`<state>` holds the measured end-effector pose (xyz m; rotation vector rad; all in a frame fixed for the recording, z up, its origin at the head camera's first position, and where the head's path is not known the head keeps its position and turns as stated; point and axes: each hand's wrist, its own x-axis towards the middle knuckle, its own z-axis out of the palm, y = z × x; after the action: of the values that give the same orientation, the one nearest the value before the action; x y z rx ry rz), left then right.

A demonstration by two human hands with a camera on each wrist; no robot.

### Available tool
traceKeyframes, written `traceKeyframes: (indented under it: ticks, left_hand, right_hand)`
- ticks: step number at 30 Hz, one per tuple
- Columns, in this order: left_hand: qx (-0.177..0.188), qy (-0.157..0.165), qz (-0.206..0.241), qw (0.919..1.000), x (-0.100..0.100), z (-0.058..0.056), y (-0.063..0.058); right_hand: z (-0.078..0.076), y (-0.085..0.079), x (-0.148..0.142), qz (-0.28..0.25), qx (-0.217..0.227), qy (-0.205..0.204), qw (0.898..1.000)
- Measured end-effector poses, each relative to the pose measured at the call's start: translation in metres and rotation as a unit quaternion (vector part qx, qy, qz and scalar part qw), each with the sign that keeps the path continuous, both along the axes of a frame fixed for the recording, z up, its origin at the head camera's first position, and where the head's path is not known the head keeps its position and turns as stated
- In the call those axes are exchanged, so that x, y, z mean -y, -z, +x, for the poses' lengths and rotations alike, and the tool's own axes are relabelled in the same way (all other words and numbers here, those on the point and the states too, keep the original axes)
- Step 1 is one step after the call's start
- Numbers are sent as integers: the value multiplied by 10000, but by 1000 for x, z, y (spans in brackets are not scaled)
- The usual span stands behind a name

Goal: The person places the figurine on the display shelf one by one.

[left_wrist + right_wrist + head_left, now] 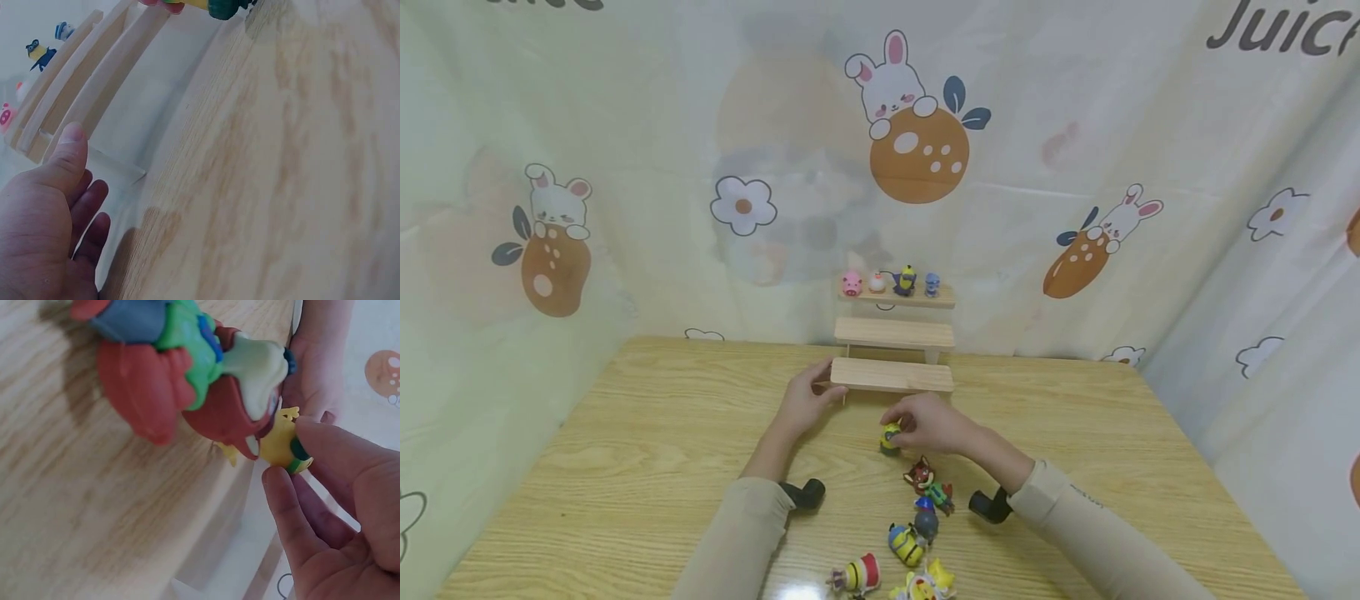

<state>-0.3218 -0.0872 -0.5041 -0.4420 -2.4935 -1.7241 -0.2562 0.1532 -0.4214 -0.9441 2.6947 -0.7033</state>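
My right hand (934, 423) pinches a small yellow figurine (890, 439) between thumb and fingers, just in front of a tiered wooden display stand (891, 376). Seen in the right wrist view, the yellow figurine (279, 445) has green parts, and the fingers partly cover it. At the stand's left end, my left hand (805, 402) holds the lowest step, thumb on its front edge. The left wrist view shows the thumb against that step (112, 78), with the other fingers bent below. A fox figurine (929, 486) in green lies on the table close to my right hand.
On the stand's top step are a pink pig figurine (852, 284), a white one (877, 283), a yellow one with a dark cape (905, 282) and a blue one (932, 285). More figurines, including a yellow-and-blue one (906, 545), lie nearer on the wooden table (647, 467). Behind hangs a printed curtain (805, 108).
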Motion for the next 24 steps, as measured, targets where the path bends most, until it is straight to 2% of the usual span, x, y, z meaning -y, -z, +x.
traceKeyframes:
  ticks: [12,24]
  left_hand:
    - [-24,-12,-25,10000,0,3,-3]
    - [-80,-8,28,10000,-1,1,-3]
  right_hand:
    - [1,-9,2,353,-198,-195,9990]
    - [-2,-12,4,396,-393,-176,9983]
